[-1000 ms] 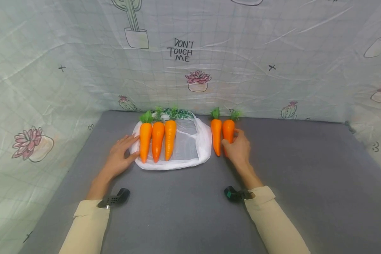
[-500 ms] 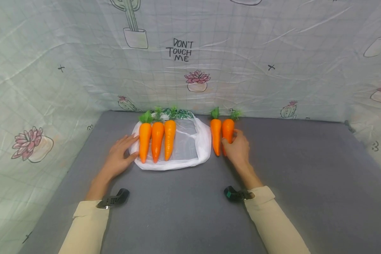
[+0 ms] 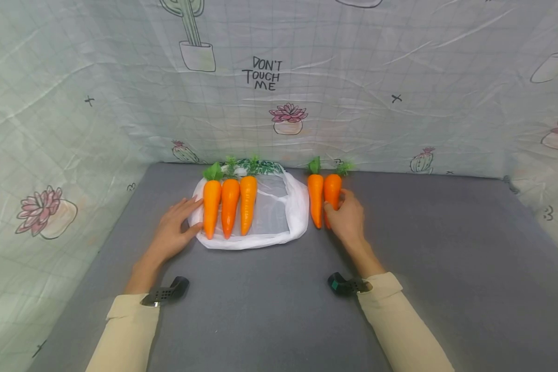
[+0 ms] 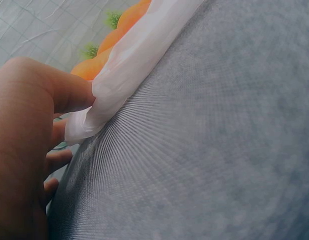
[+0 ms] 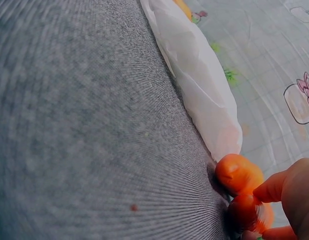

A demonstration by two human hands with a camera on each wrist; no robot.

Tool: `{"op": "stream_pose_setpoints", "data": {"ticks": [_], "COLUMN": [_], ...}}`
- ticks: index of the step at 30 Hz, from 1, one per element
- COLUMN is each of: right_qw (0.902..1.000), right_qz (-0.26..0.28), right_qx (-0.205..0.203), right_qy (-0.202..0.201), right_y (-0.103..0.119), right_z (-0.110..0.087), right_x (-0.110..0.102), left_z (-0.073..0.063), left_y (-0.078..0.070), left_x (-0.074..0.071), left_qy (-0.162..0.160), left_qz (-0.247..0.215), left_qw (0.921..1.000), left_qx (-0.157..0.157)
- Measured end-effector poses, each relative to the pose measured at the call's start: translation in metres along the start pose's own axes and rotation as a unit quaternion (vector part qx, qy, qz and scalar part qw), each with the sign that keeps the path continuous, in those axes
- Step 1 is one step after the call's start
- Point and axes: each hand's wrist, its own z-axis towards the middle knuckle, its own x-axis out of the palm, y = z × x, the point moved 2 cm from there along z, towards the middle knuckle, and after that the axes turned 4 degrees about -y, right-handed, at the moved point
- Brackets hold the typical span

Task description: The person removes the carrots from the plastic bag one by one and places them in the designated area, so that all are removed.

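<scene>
A white plastic bag (image 3: pixel 297 209) with a green leafy print lies flat on the table, and three orange carrots (image 3: pixel 230 206) with green tops lie side by side on its left part. My left hand (image 3: pixel 172 227) is at the bag's left edge, thumb and fingers spread apart; in the left wrist view the thumb (image 4: pixel 74 95) touches the bag's rim. To the bag's right lie two more carrots. Of these, my right hand (image 3: pixel 349 217) holds the outer carrot (image 3: pixel 332 188) between thumb and fingers, its lower part partly hidden. The inner carrot (image 3: pixel 315 199) lies close beside it, against the bag.
The grey table (image 3: pixel 260 299) carries everything. A pale curtain (image 3: pixel 353 103) with cactus drawings and lettering rises behind the table and along its sides. A dark strap device (image 3: pixel 167 292) is on each wrist.
</scene>
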Motion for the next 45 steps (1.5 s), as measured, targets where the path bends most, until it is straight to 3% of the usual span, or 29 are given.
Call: {"op": "stream_pose_setpoints", "data": {"ticks": [35,45], "right_qw": [0.9999,0.9996], "right_qz": [0.004,0.000], "right_qx": [0.002,-0.015], "right_qy": [0.012,0.022], "right_y": [-0.0007,0.0020], "right_z": [-0.0040,-0.0041], "right_x": [-0.0027,-0.0035], "left_z": [-0.0011,-0.0009], "left_y": [0.0017,0.0027], "left_x": [0.0024,0.0028], "left_qy": [-0.003,-0.005], "left_qz": [-0.003,-0.004], "left_qw": [1.0000,0.9999], "left_qx": [0.007,0.009]}}
